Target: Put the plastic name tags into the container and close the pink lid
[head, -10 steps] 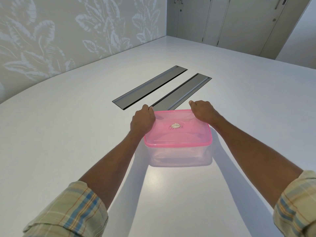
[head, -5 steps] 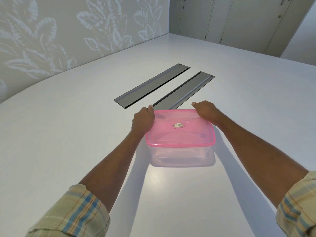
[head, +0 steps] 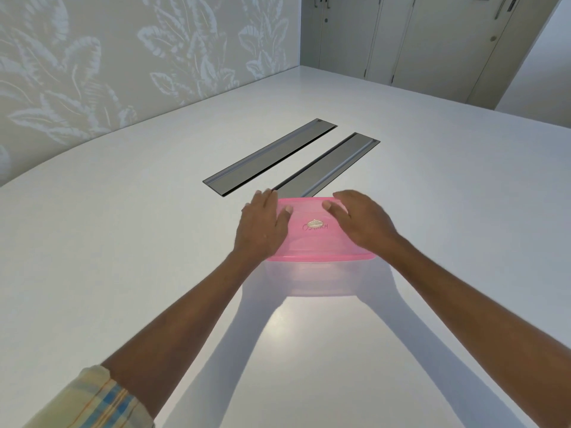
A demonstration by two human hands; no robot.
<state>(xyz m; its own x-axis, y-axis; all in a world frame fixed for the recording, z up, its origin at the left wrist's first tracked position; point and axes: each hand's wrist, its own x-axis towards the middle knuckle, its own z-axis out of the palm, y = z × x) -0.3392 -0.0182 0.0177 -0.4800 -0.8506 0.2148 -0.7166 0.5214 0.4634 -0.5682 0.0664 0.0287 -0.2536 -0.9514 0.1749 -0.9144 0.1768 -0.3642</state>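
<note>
A clear plastic container (head: 321, 281) stands on the white table (head: 123, 257) with the pink lid (head: 315, 242) lying on top of it. My left hand (head: 262, 225) rests flat on the lid's left side, fingers spread, thumb on the pink surface. My right hand (head: 358, 222) lies flat on the lid's right side, fingers pointing to the far edge. Neither hand grips anything. Through the cloudy wall I cannot make out the name tags.
Two long grey metal cable hatches (head: 272, 157) (head: 327, 165) are set into the table just beyond the container. A leaf-patterned wall (head: 108, 63) runs along the left and cupboard doors (head: 417, 41) stand at the far end.
Both hands have let go of the lid's far corners and moved inward, now lying flat and open on top of the lid. The container has stayed in place.
</note>
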